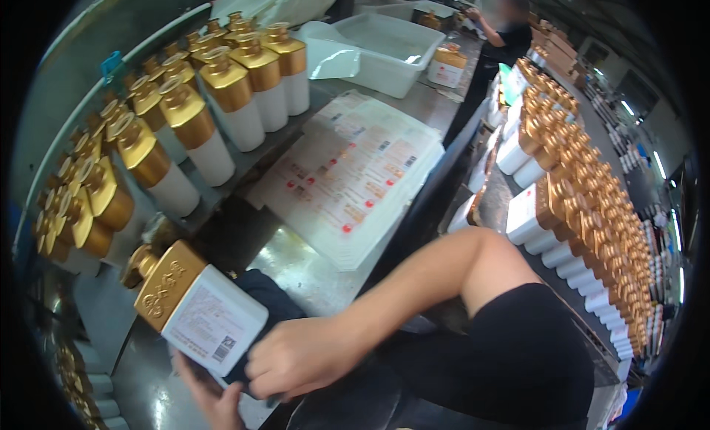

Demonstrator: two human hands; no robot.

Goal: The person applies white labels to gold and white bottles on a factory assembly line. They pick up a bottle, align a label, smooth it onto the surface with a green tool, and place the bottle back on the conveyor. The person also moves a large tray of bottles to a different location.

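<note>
A white and gold bottle (216, 323) lies tilted at the lower left, its neck toward the upper left. Raised ornament covers its gold shoulder, and a printed label with a barcode faces up. My left hand (214, 400) grips it from below, with the thumb at its near edge and the other fingers partly hidden. Closed at the bottle's base is my right hand (303, 356); what its curled fingers hold, if anything, is hidden. Dark cloth (274, 293) shows behind the bottle and near the right hand.
Several similar bottles (211, 138) line the left side of the metal bench (296, 263). Label sheets (347, 178) lie ahead, with a translucent tub (392, 49) beyond. Many more bottles (540, 208) stand in rows at the right. Another person (506, 30) stands farther back.
</note>
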